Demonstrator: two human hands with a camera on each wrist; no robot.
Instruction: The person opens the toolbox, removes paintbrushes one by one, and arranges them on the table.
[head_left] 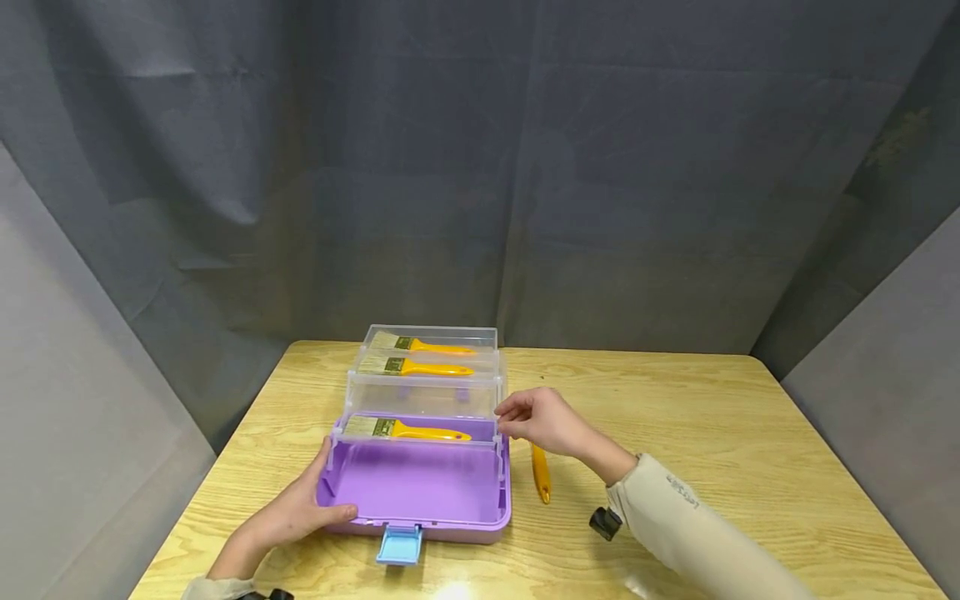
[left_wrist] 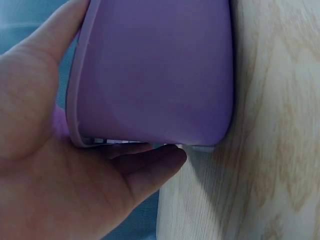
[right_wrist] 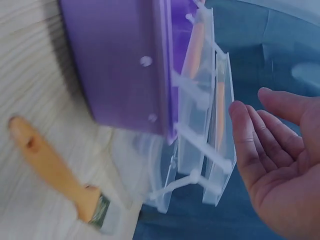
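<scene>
An opened purple tool box with fold-out clear trays sits on the table. Three flat paintbrushes with yellow handles lie across the trays: one in the back tray, one in the middle and one in the front. My left hand holds the box's left end, thumb at the front rim and fingers bent round the back corner in the left wrist view. Beside the trays' right end hovers my right hand, fingers loosely bent, nothing between them in the right wrist view.
Another paintbrush lies on the table right of the box, partly hidden by my right hand in the head view. The box's light blue latch hangs down in front. A dark curtain stands behind the table.
</scene>
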